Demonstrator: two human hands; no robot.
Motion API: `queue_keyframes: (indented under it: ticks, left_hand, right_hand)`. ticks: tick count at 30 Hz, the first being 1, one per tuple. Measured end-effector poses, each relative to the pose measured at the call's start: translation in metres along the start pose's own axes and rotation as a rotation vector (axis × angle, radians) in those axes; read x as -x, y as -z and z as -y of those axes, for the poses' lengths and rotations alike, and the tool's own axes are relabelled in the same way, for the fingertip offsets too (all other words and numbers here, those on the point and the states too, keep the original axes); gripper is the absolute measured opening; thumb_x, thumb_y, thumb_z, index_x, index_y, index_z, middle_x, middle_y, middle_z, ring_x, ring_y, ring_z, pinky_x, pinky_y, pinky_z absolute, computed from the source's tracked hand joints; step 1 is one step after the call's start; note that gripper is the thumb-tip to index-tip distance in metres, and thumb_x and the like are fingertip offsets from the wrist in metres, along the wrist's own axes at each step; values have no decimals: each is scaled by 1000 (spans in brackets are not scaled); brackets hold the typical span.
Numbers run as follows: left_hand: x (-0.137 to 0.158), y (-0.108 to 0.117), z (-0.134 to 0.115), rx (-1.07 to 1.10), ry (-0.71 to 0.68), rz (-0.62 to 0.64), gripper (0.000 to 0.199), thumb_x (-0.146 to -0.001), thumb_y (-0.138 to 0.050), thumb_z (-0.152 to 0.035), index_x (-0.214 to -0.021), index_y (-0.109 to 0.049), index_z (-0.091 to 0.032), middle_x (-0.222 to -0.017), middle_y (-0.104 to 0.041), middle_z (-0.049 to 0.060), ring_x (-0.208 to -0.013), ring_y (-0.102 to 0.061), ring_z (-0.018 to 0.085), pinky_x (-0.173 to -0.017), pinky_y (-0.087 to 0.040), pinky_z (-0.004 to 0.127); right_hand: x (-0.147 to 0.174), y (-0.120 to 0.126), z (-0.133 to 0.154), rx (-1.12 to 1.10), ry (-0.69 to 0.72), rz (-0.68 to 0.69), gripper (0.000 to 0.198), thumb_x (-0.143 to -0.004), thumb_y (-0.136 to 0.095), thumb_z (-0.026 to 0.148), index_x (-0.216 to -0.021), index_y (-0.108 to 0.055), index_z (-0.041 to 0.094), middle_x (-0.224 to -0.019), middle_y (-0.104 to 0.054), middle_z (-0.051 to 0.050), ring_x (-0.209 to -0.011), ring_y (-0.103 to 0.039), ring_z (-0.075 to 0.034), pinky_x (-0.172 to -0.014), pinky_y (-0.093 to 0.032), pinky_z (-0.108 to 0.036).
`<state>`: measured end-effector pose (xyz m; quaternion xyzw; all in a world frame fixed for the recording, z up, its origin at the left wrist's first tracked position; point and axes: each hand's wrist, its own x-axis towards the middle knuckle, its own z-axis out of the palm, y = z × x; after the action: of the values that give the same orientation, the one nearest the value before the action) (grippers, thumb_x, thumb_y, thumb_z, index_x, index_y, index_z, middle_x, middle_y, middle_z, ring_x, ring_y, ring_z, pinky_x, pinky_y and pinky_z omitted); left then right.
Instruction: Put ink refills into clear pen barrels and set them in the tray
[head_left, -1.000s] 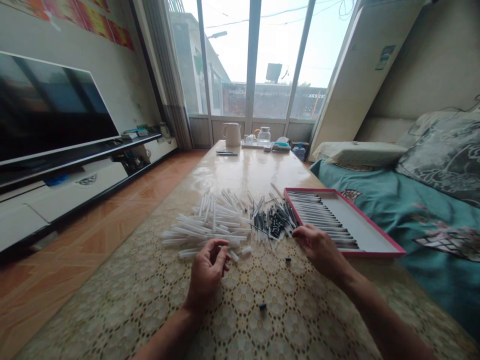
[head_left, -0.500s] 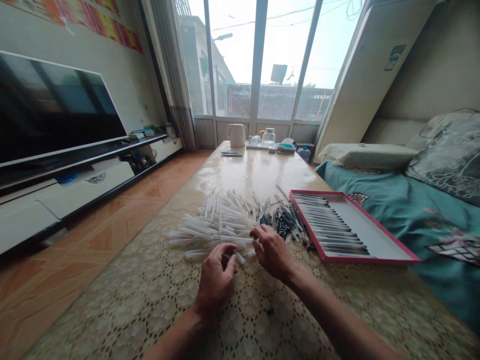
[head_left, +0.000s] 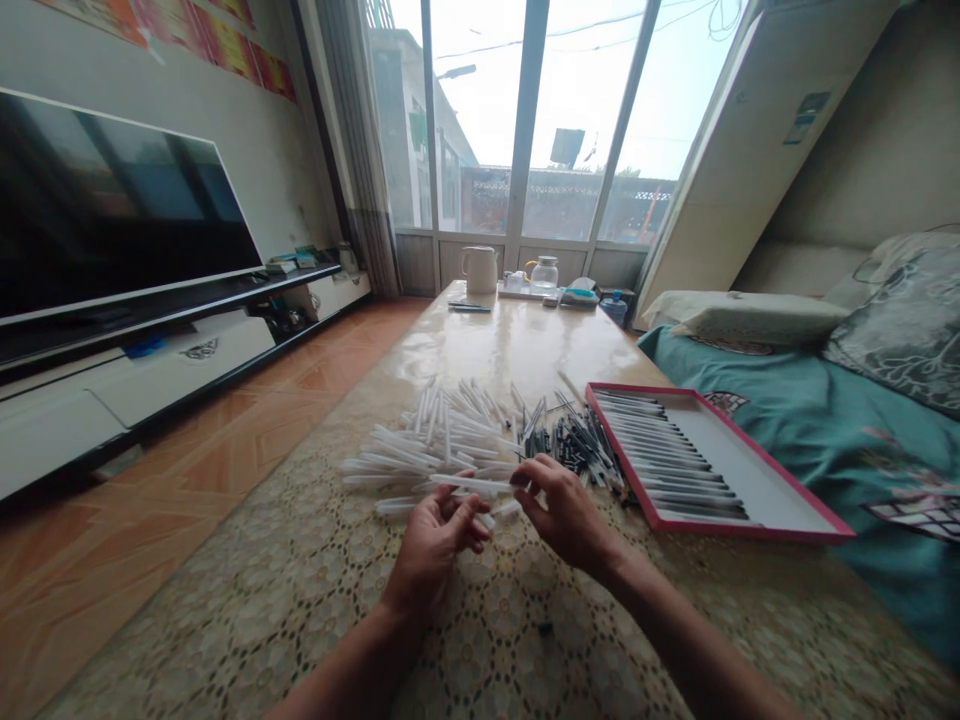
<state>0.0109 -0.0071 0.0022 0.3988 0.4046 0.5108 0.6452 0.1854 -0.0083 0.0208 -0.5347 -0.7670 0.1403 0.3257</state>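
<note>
Between left and right edges of table, right hand pinches end of white tube before tube pile; left hand curls beside it, grip unclear. Pink-rimmed box at right edge.

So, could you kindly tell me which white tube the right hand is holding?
The white tube stretching sideways from the right hand to the left hand; the heap of others lies beyond, on the table.

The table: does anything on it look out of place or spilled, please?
One small black piece lies by itself on the patterned table, nearer the camera than the dark pile, where parts of similar colour are heaped. So it looks stray. I see no spill.
</note>
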Motion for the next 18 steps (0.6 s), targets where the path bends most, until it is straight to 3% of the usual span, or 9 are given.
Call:
queue_keyframes:
  ticks: [5,11,18]
  left_hand:
    - [-1,3,-1,158,90,-5,31,-64,-76,-33,-84,-67,-11,-66,-65,2,-51,-57,8,-48,-43,18]
    - [-2,4,1,195,84,-90,29,-63,-76,-32,-79,-64,-12,-62,-64,1,-49,-57,9,-44,-42,18]
    - [-3,3,3,200,52,-82,32,-65,-73,-39,-78,-60,-13,-60,-65,0,-47,-57,9,-44,-42,19]
  right_hand:
    - [3,2,-1,-48,40,64,8,-84,-53,19,-83,-61,18,-80,-57,-1,-71,-54,-12,-66,-43,-24]
    - [-15,12,-36,375,-280,-55,12,-83,-51,19,-85,-63,17,-85,-61,-6,-81,-58,-16,-73,-42,-25]
    - [-31,3,-33,513,-429,-48,25,-81,-51,34,-86,-64,14,-92,-66,-15,-88,-61,-25,-73,-43,-32]
